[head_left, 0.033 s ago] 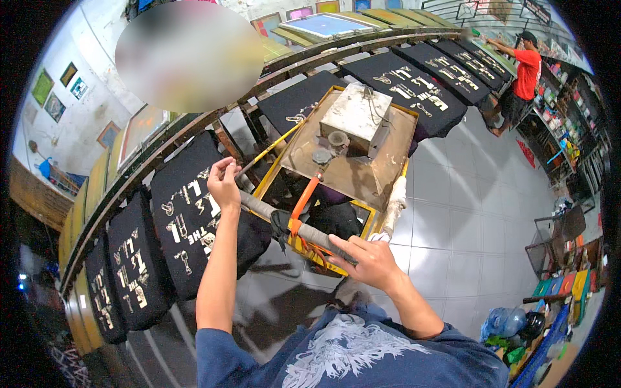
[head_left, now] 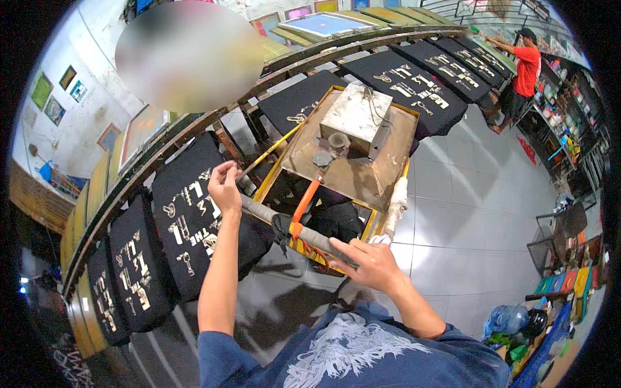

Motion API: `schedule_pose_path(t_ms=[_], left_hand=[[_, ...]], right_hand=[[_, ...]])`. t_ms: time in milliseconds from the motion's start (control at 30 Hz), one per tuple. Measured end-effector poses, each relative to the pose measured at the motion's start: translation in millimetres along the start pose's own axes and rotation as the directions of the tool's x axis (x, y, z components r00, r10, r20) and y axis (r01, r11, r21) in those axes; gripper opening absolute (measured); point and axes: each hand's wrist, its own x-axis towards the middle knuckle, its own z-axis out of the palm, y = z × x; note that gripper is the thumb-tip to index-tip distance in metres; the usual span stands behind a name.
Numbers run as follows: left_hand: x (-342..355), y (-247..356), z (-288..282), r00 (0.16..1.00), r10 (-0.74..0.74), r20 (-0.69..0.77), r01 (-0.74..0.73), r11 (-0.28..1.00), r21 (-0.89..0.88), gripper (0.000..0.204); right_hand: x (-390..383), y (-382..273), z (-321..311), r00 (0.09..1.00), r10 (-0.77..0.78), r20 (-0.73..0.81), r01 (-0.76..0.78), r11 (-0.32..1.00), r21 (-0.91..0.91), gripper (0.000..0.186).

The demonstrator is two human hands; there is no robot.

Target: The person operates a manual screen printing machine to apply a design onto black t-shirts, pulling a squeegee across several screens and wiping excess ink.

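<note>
My left hand (head_left: 225,187) is closed at the left end of a grey-wrapped bar (head_left: 259,208), beside a thin yellow-and-dark rod (head_left: 273,147); what its curled fingers hold is unclear. My right hand (head_left: 365,262) grips the bar's right part, index finger stretched along it. The bar belongs to a yellow metal cart (head_left: 272,176) carrying a brown plate (head_left: 304,169) and a worn pale metal box (head_left: 354,113). An orange hose (head_left: 304,207) runs from a fitting on the plate to the bar. A white-wrapped post (head_left: 398,200) stands at right.
Curved rows of black printed shirts on boards (head_left: 191,213) flank the cart at left and behind. A person in red (head_left: 525,74) works at the far right back. Cluttered shelves (head_left: 572,110), a chair (head_left: 563,226) and water jugs (head_left: 508,320) line the right side of the tiled floor (head_left: 453,213).
</note>
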Motion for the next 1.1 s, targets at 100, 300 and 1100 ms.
schedule_pose_path(t_ms=[100,300,1100], left_hand=[[-7,-1,-16,0.986,-0.141,0.089,0.135,0.988,0.071,0.017],[-17,-8,-30,0.973,-0.169,0.156,0.164,0.985,0.046,0.032],[79,-42,-5,0.953,-0.007,0.304,0.083,0.968,-0.238,0.019]], right_hand=[[-2,-9,0,0.996,0.084,0.012,-0.084,0.996,0.025,0.051],[4,-26,-7,0.962,0.241,0.129,-0.240,0.970,-0.019,0.049],[80,-80,86,0.808,0.397,-0.436,-0.580,0.669,-0.465,0.051]])
